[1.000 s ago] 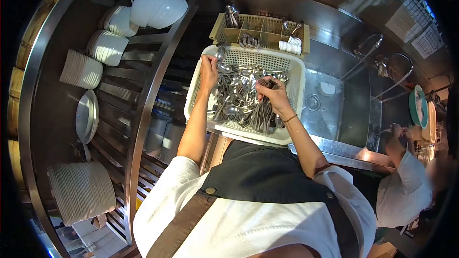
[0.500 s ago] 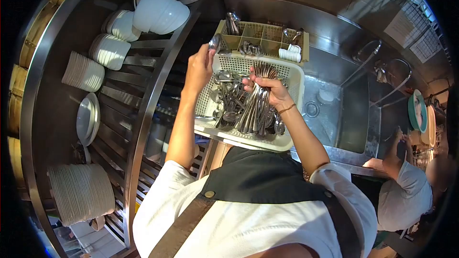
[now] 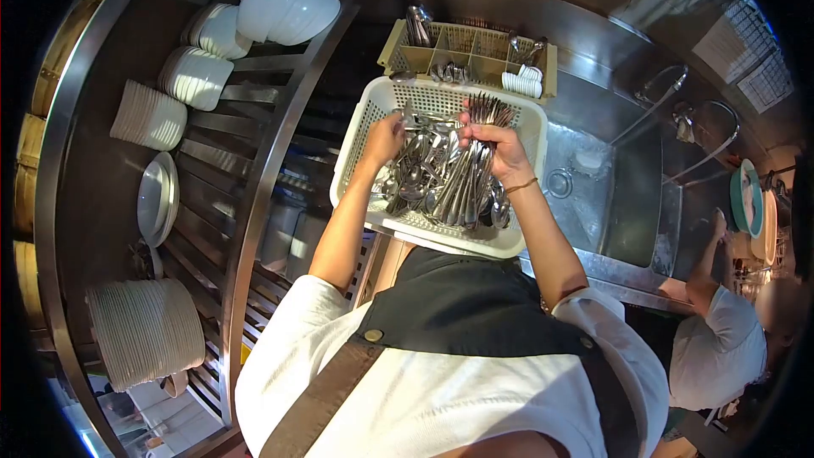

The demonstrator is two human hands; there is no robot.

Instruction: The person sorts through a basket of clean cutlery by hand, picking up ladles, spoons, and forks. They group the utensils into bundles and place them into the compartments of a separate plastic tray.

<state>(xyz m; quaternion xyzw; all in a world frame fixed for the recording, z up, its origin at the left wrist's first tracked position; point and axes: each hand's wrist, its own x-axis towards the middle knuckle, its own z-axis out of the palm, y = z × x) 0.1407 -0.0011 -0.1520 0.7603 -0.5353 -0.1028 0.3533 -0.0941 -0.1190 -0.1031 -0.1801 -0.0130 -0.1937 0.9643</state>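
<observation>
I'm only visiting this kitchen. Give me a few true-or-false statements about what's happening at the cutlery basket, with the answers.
1. The right hand grips a bundle of metal cutlery. True.
2. The white perforated plastic basket is empty. False: loose metal cutlery fills it.
3. The left hand rests on the stacked white bowls. False: it is down in the basket, among the cutlery.
4. A beige compartmented plastic tray stands beyond the basket. True.

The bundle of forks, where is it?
Head view, centre: the bundle of forks sits in the right hand, over the white basket, beside the left hand.
</observation>
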